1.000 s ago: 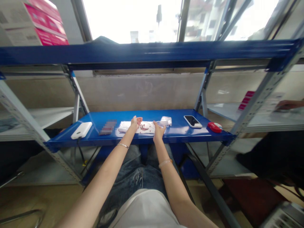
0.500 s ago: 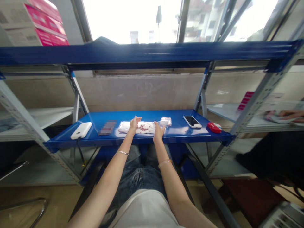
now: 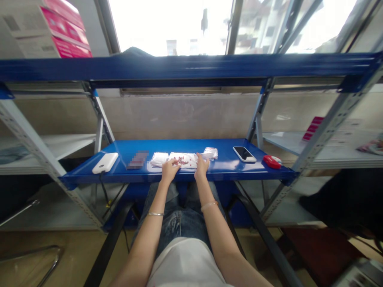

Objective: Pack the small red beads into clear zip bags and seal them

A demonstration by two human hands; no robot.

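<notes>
My blue shelf (image 3: 227, 167) is smooth glossy painted metal, the little bags (image 3: 185, 159) on it are clear crinkly plastic, phone (image 3: 244, 154) glass-shiny.

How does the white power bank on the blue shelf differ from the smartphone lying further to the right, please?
The power bank is white and matte; the smartphone shows a dark, glossy screen reflecting the window. The power bank looks thicker and blockier, the smartphone thin and flat. A dark cable hangs down from the power bank's near end; none shows at the smartphone. Both lie flat on the blue shelf, angled to its edge, and neither hand touches them.
</notes>
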